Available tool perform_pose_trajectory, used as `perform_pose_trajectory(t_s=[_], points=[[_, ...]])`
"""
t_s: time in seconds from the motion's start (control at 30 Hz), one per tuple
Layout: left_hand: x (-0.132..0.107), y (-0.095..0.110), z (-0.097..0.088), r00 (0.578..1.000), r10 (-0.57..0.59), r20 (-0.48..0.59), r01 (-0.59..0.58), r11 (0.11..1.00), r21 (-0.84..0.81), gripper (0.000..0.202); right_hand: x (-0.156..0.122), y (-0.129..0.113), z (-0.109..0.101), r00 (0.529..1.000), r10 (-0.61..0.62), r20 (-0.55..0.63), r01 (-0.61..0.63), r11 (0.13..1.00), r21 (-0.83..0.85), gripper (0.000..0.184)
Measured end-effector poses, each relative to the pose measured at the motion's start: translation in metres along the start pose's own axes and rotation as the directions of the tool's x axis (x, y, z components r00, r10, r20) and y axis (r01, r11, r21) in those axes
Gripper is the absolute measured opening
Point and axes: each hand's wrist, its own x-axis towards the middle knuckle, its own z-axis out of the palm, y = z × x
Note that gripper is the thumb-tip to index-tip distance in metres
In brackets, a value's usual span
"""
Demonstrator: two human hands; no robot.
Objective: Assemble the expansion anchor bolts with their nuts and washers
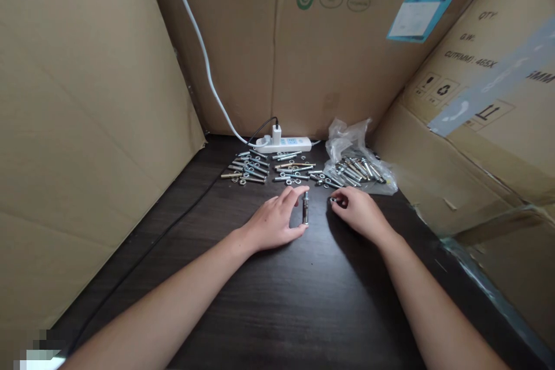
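Observation:
Between the thumb and a fingertip of my left hand, an expansion bolt is gripped by its two ends, roughly upright in the view. To its right, my right hand pinches a small metal nut or washer near the tabletop; which of the two I cannot make out. Just beyond my hands lie loose bolts with nuts and washers scattered among them. Several assembled expansion bolts rest on a clear plastic bag behind my right hand.
A white power strip with a plugged-in charger stands at the back. Its white cable runs up the rear carton. A black cable crosses the dark table at left. Cartons wall the left and right sides.

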Motion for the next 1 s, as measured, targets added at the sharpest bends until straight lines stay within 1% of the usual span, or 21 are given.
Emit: perform_pose_trajectory(t_s=[0.03, 0.07, 0.1, 0.13, 0.17, 0.2, 0.23, 0.27, 0.3, 0.33, 0.4, 0.57, 0.7, 0.87, 1.0], points=[[0.0, 0.0, 0.0, 1.0, 0.004, 0.003, -0.004, 1.0, -0.003, 0.069, 0.0, -0.003, 0.0, 1.0, 0.014, -0.016, -0.012, 0.994, 0.106, 0.017], [0.0, 0.001, 0.0, 1.0, 0.007, 0.009, -0.006, 1.0, -0.008, 0.07, -0.001, -0.008, 0.001, 0.999, 0.039, -0.021, -0.032, 0.968, 0.247, 0.018], [0.0, 0.001, 0.0, 1.0, 0.009, 0.017, -0.009, 1.0, -0.014, 0.07, -0.001, -0.013, 0.003, 0.997, 0.071, -0.008, -0.062, 0.908, 0.414, 0.02], [0.0, 0.002, 0.001, 1.0, 0.013, 0.022, -0.012, 1.0, -0.022, 0.07, -0.002, -0.019, 0.005, 0.994, 0.107, 0.026, -0.102, 0.806, 0.582, 0.023], [0.0, 0.002, 0.001, 1.0, 0.015, 0.027, -0.014, 0.999, -0.031, 0.07, -0.003, -0.024, 0.007, 0.988, 0.137, 0.074, -0.148, 0.674, 0.724, 0.025], [0.0, 0.003, 0.001, 0.999, 0.017, 0.03, -0.016, 0.999, -0.04, 0.07, -0.004, -0.03, 0.01, 0.979, 0.155, 0.129, -0.193, 0.532, 0.825, 0.026], [0.0, 0.004, 0.001, 0.999, 0.018, 0.031, -0.017, 0.999, -0.047, 0.07, -0.005, -0.035, 0.013, 0.97, 0.163, 0.178, -0.231, 0.407, 0.884, 0.027], [-0.001, 0.004, 0.001, 0.999, 0.019, 0.03, -0.017, 0.999, -0.051, 0.071, -0.006, -0.039, 0.015, 0.963, 0.16, 0.215, -0.256, 0.311, 0.915, 0.027], [0.0, 0.005, 0.0, 0.999, 0.019, 0.029, -0.018, 0.998, -0.053, 0.071, -0.007, -0.043, 0.017, 0.958, 0.151, 0.242, -0.274, 0.244, 0.93, 0.026], [0.0, 0.005, 0.0, 0.999, 0.019, 0.031, -0.018, 0.998, -0.054, 0.071, -0.008, -0.045, 0.019, 0.955, 0.14, 0.261, -0.286, 0.202, 0.937, 0.026], [0.0, 0.006, 0.0, 0.999, 0.021, 0.036, -0.019, 0.998, -0.055, 0.072, -0.01, -0.048, 0.021, 0.952, 0.114, 0.283, -0.299, 0.16, 0.941, 0.024], [0.0, 0.004, 0.0, 0.999, 0.025, 0.044, -0.023, 0.998, -0.05, 0.074, -0.012, -0.051, 0.023, 0.949, 0.091, 0.302, -0.312, 0.137, 0.94, 0.024], [0.001, 0.001, 0.003, 0.997, 0.032, 0.075, -0.031, 0.999, -0.017, 0.078, -0.013, -0.053, 0.025, 0.942, 0.096, 0.322, -0.33, 0.094, 0.939, 0.023], [0.0, 0.0, 0.003, 0.993, 0.05, 0.104, -0.05, 0.999, -0.004, 0.078, -0.013, -0.053, 0.026, 0.94, 0.109, 0.325, -0.336, 0.114, 0.935, 0.025], [0.001, 0.003, 0.0, 0.995, 0.068, 0.079, -0.066, 0.997, -0.027, 0.073, -0.012, -0.051, 0.027, 0.945, 0.114, 0.305, -0.317, 0.109, 0.942, 0.026]])
